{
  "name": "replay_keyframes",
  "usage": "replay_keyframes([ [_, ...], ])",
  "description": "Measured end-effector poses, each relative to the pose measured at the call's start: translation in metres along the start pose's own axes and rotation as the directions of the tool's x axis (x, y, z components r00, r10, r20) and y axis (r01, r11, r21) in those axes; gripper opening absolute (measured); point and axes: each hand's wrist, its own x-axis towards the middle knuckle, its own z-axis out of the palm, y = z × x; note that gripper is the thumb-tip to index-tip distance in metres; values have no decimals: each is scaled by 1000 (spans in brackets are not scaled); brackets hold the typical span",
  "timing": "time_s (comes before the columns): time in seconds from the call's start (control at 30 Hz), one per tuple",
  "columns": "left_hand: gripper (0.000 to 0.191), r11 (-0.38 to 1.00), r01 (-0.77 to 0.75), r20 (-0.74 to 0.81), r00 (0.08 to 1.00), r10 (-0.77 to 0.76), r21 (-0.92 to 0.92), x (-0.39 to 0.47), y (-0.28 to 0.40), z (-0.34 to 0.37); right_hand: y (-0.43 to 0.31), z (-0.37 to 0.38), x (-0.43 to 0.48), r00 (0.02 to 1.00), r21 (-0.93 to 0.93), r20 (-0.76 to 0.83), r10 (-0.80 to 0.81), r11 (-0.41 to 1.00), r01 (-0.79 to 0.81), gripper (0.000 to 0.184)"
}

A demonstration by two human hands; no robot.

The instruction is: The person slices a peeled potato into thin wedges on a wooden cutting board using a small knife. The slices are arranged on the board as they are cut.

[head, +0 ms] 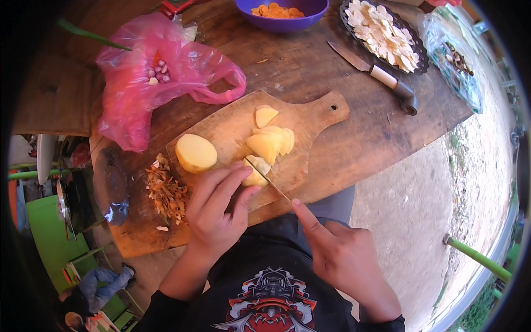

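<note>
My right hand [344,249] grips a thin-bladed knife [278,190], its forefinger stretched along the blade's spine and the handle hidden in the fist. The blade lies across a small piece of peeled potato [254,177]. The fingertips and thumb of my left hand [220,203] steady that piece on the wooden cutting board [305,112]. Thin potato slices [271,143] overlap just beyond the blade, and a few more slices [264,116] lie farther up the board. A larger cut potato [196,153] rests at the board's left end.
Brown peelings [166,191] are heaped left of the board, beside a pink plastic bag [174,79] of shallots. Beyond stand a purple bowl [286,23] of orange slices and a black plate [421,58] of white slices. Another knife [373,72] lies at right. A person [97,286] sits lower left.
</note>
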Motion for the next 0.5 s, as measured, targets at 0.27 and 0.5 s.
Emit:
replay_keyframes([
  [0.27,36,1000,2,-12,1000,-2,-17,-1,-1,0,6,-4,-9,1000,-70,-10,-8,998,7,64],
  [0.5,38,1000,4,-7,1000,-4,-19,-1,-1,0,14,20,8,991,4,-133,-31,999,32,65],
])
